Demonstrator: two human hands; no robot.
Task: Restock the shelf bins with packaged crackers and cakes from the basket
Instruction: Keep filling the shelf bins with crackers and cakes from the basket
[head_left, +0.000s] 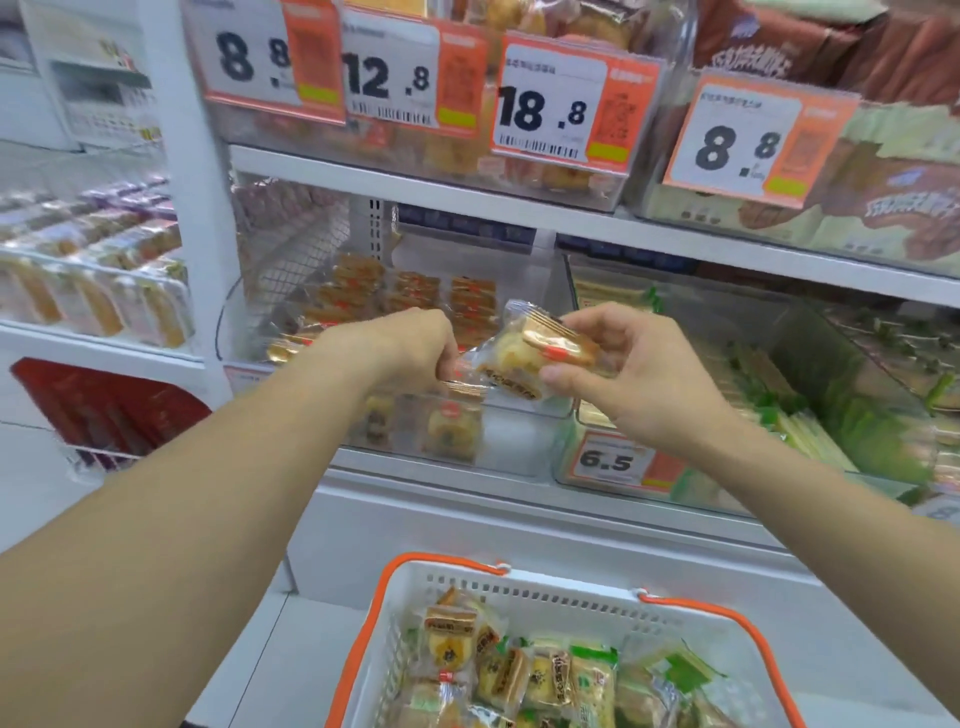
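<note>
Above the basket (524, 582), at the level of the middle shelf, both hands are meeting in front of a clear shelf bin (519, 415). The right hand (634, 379) is gripping a packaged cake (540, 358) in a transparent wrapper, with the thumb pressing on its lower edge and the curled fingers closing over its top. The left hand (410, 348) is curling its fingers round the crinkled left end of a wrapper just beside that cake; whether this is the same package or a second one cannot be told. Both hands are hovering directly over the front wall of the bin.

Behind the hands, the bin is holding rows of orange-wrapped packages (415, 296) toward its rear, and two round cakes (452, 428) are showing through its front wall. Beside this bin, on the right, a second clear bin (592, 457) is carrying a price tag reading 6.5 (608, 460) and is containing green-and-white packages (810, 431).

The basket, white with orange handles, is sitting below the hands and is holding mixed packages: yellow cakes (447, 644) at its left and green-wrapped packs (592, 675) toward its right.

Above the bin, the upper shelf is displaying price tags reading 8.8, 12.8, 18.8 (550, 109) and 8.8.
</note>
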